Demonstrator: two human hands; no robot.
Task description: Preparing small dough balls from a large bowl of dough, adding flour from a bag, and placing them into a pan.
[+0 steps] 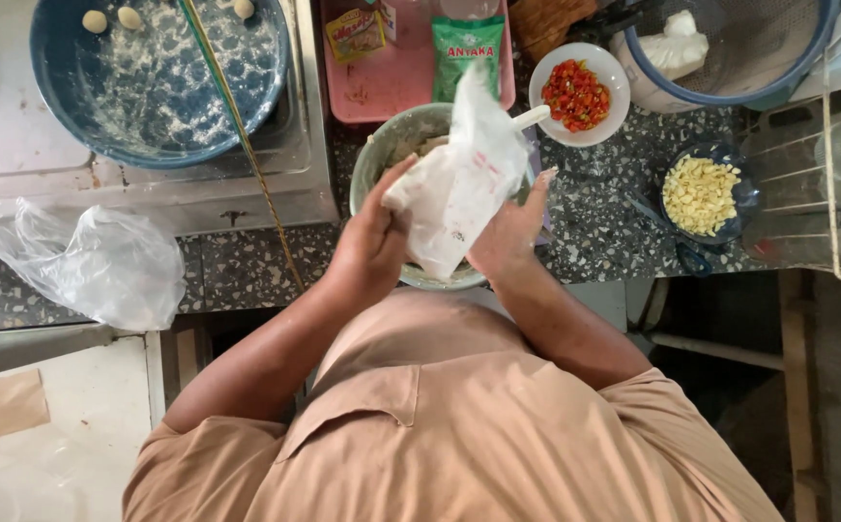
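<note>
Both hands on one white plastic bag (459, 179), held upright over a pale green mixing bowl (387, 145) at the counter's edge. Left hand (372, 242) wrapped round the bag's lower left side, fingers pressed into the plastic; right hand (512, 232) flat against the lower right side, fingers pressed to it — a two-sided clasp, likely to keep a soft, floppy bag steady above the bowl so anything falling lands inside. Bag's twisted top pointing toward 12 o'clock.

At 1 o'clock from the bag, a white bowl of chopped red chilli (577, 95); at 3 o'clock, a dark glass bowl of pale chopped garlic (701, 196) — both near, within easy reach. At 12 o'clock, a pink tray (391, 82) with a green packet (467, 43) and a small yellow sachet (355, 34). At 10 o'clock, a blue floured basin (150, 87) holding a few dough balls. At 9 o'clock, well apart, a crumpled clear plastic bag (82, 261). Blue basket (730, 48) at 2 o'clock.
</note>
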